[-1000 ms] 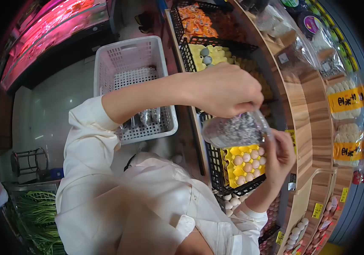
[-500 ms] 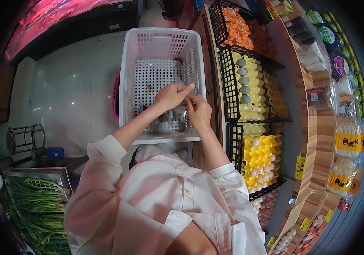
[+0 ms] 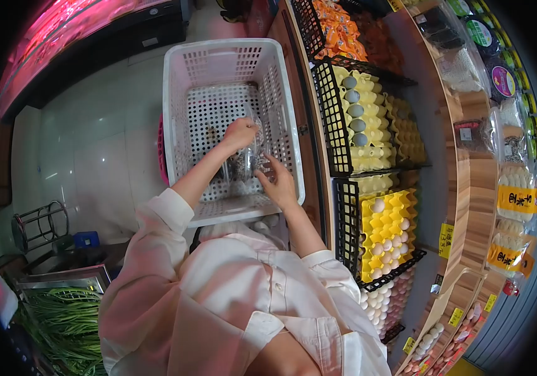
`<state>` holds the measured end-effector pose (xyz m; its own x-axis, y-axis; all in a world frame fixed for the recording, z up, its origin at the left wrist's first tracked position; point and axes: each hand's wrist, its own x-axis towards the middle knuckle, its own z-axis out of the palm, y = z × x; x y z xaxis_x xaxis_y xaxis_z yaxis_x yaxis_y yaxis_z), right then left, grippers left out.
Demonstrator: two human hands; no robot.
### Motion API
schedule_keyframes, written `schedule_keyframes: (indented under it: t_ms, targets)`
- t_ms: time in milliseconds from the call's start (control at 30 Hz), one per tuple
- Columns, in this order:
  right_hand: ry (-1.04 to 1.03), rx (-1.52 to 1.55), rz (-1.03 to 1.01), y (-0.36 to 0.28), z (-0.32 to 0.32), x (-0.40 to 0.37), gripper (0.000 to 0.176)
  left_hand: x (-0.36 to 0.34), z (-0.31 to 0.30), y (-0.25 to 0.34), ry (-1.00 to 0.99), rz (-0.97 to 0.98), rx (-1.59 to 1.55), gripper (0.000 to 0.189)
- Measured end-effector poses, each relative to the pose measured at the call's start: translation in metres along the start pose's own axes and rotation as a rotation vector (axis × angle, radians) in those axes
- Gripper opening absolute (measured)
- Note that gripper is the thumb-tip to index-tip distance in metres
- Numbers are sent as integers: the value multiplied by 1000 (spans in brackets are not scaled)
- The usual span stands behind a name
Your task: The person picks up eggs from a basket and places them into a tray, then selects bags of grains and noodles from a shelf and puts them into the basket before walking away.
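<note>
While the left hand curls its fingers closed on a clear bag, the right hand sits just beside the bag's lower part, thumb and fingers spread apart; whether a fingertip touches the plastic, I cannot tell. The bag is inside the white crate, nearer its right edge than its left and short of the near right corner. Its long axis runs roughly along the crate's long sides, one end toward the far edge, the other toward the near edge. Other bags with dark contents lie toward the near edge, their outlines blending with the first.
</note>
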<state>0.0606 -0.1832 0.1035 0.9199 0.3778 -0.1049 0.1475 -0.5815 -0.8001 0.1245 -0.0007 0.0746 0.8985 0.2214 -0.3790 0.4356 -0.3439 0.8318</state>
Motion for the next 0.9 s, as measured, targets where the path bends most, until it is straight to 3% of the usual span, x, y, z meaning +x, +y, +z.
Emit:
schedule_keyframes:
  t_ms: [67, 200, 433, 567, 733, 900]
  targets:
    - [-19, 80, 96, 17, 3, -15, 43, 14, 1, -1, -32, -12, 44, 29]
    - [59, 126, 56, 31, 4, -35, 31, 60, 31, -35, -31, -31, 65, 30]
    - [50, 263, 258, 63, 4, -49, 27, 101, 75, -78, -70, -199, 57, 36]
    - [98, 347, 308, 61, 7, -52, 22, 113, 95, -96, -102, -126, 114, 37]
    - [28, 237, 298, 50, -3, -51, 22, 115, 109, -105, -142, -101, 290, 37]
    - [104, 268, 195, 55, 1, -54, 20, 111, 113, -99, -176, -48, 416, 37]
